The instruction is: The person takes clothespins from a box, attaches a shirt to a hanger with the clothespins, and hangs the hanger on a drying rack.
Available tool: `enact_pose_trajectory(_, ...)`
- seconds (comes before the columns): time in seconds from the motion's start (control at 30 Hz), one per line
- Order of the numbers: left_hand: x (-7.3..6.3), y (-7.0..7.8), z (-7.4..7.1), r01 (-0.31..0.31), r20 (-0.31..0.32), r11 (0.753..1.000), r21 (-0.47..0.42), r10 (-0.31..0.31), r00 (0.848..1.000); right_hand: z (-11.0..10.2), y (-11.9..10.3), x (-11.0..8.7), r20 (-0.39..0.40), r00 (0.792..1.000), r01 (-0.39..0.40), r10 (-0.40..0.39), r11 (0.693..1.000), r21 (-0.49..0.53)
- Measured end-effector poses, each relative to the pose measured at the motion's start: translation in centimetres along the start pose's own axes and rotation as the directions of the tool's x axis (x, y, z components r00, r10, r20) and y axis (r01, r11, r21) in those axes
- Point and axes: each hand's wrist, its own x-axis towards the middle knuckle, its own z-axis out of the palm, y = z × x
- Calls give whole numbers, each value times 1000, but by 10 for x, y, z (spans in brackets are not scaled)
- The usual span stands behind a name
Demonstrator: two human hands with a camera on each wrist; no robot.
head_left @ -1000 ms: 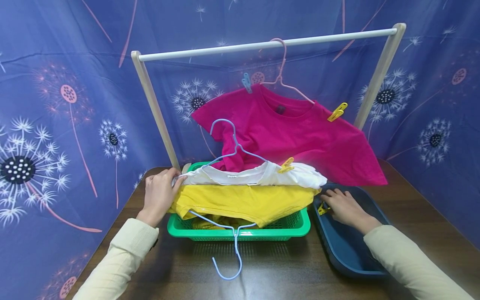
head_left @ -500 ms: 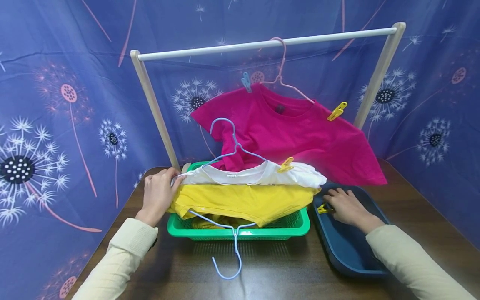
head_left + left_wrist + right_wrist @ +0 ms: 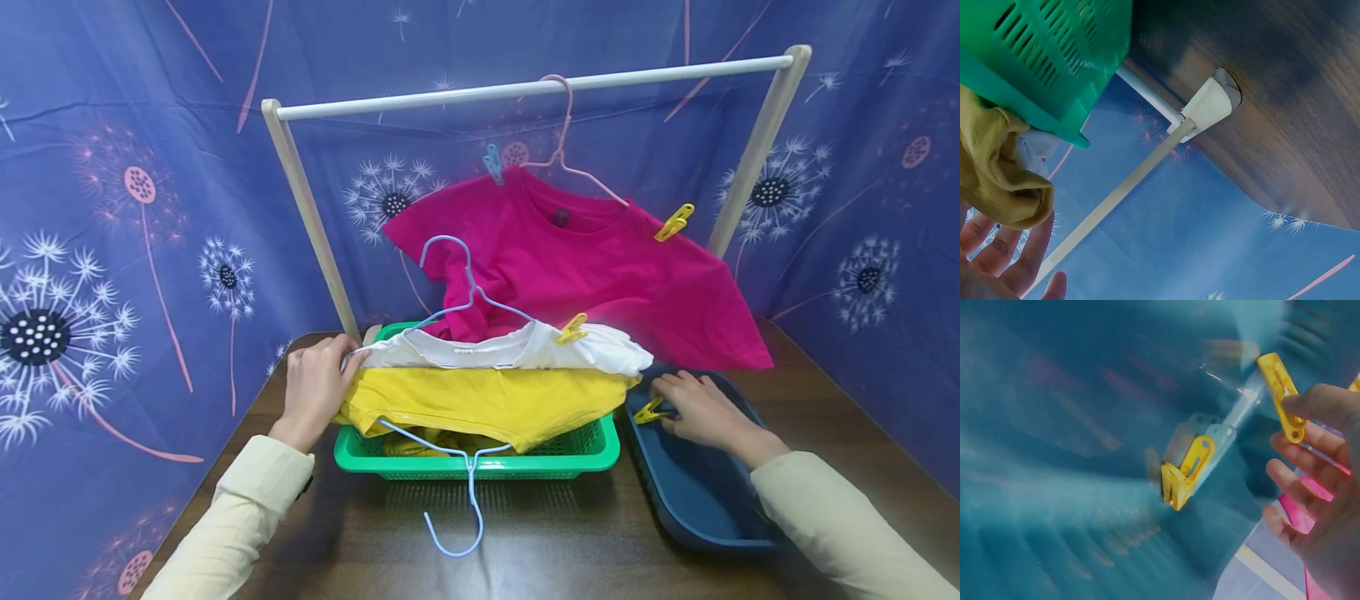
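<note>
My left hand (image 3: 318, 382) pinches the left shoulder of a white shirt (image 3: 480, 348), which lies on a light blue hanger (image 3: 472, 287). One yellow clothespin (image 3: 573, 330) is clipped at that shirt's right shoulder. In the left wrist view, my fingers (image 3: 1032, 250) lie against mustard-coloured cloth (image 3: 997, 169). Inside a dark blue tray (image 3: 716, 500), my right hand (image 3: 705, 412) pinches a yellow clothespin (image 3: 1282, 397) between thumb and fingers. Beneath it, in the right wrist view, another yellow clothespin (image 3: 1188, 472) rests in the tray.
A yellow shirt (image 3: 487, 404) with a blue hanger (image 3: 471, 500) drapes over the green basket (image 3: 480, 467). Behind, a magenta shirt (image 3: 592, 258) hangs by a pink hanger (image 3: 561, 142) from a rack's white bar (image 3: 420, 102), with a blue and a yellow clothespin on its shoulders.
My right hand has shifted slightly right in the tray, and the yellow clothespin at its fingertips has lifted and turned a little. The left hand has stayed almost still on the white shirt.
</note>
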Motion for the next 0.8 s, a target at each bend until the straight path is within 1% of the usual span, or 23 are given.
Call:
enact_pose_trajectory(0.33, 0, 0, 0, 1, 1, 1000, 0, -1, 1000, -8, 5, -5, -52, 999, -4, 5, 1000, 27)
enact_pose_trajectory(0.47, 1, 0, 1, 2, 4, 1000, 3, -3, 1000, -12, 6, -6, -65, 998, -2, 3, 1000, 13)
enact_pose_trajectory(0.6, 1, 0, 1, -1, 2, 1000, 2, 1, 1000, -19, 6, -7, -82, 997, 7, -7, 1000, 0)
enact_pose_trajectory(0.8, 1, -1, 1, 2, -1, 1000, 2, -2, 1000, -31, 5, -6, -131, 991, 23, -24, 1000, -6)
